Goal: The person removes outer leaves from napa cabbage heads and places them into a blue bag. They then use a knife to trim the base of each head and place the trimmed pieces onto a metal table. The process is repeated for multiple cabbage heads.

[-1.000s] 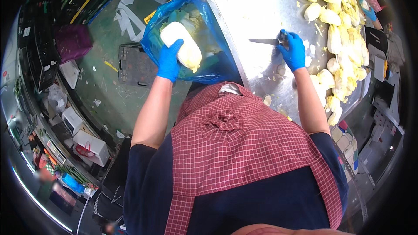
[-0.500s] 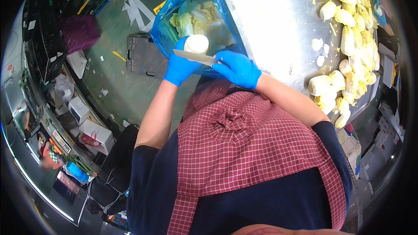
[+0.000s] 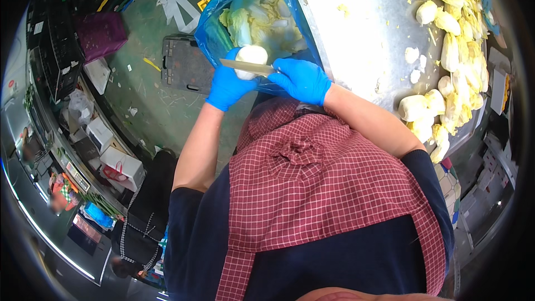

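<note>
My left hand (image 3: 227, 85), in a blue glove, holds a pale cabbage (image 3: 251, 58) by its base over the rim of a blue plastic bag (image 3: 214, 28) filled with loose cabbage leaves. My right hand (image 3: 301, 79), also gloved in blue, grips a knife (image 3: 245, 67). Its blade lies flat across the cabbage's cut end, pointing left. Both hands are close together, just left of the metal table.
A steel table (image 3: 362, 39) at the right carries several trimmed cabbages (image 3: 446, 22) along its far and right edges. On the green floor to the left are a dark grated mat (image 3: 184, 64), a purple crate (image 3: 100, 33) and white boxes (image 3: 120, 164).
My right hand has come from the table over to the bag with the knife. The cabbage has been turned so the blade now lies on its end.
</note>
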`<state>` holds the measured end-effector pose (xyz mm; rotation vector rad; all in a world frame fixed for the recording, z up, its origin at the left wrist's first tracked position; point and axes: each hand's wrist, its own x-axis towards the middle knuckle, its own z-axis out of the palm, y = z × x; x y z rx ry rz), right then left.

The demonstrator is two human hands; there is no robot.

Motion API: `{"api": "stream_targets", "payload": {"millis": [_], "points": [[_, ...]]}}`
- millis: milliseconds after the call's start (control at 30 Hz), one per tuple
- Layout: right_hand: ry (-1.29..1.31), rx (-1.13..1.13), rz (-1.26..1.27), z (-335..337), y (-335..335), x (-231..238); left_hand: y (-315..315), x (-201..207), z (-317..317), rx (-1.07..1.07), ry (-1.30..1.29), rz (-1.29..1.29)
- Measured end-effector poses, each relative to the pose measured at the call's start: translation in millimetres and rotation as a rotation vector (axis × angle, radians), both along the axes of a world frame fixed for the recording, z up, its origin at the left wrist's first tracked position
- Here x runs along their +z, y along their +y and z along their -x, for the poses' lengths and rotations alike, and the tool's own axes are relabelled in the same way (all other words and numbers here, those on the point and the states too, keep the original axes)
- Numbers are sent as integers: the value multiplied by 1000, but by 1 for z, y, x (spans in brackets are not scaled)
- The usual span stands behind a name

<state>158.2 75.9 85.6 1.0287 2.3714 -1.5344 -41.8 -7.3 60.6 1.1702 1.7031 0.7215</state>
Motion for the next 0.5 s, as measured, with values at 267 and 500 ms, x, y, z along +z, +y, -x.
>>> {"api": "stream_targets", "payload": {"millis": [267,500], "points": [[119,-41,-1,0,1,-10,-7,-6,3,64,-73,43],[-94,8,94,-6,13,-34,-13,2,9,152,-147,-92]]}}
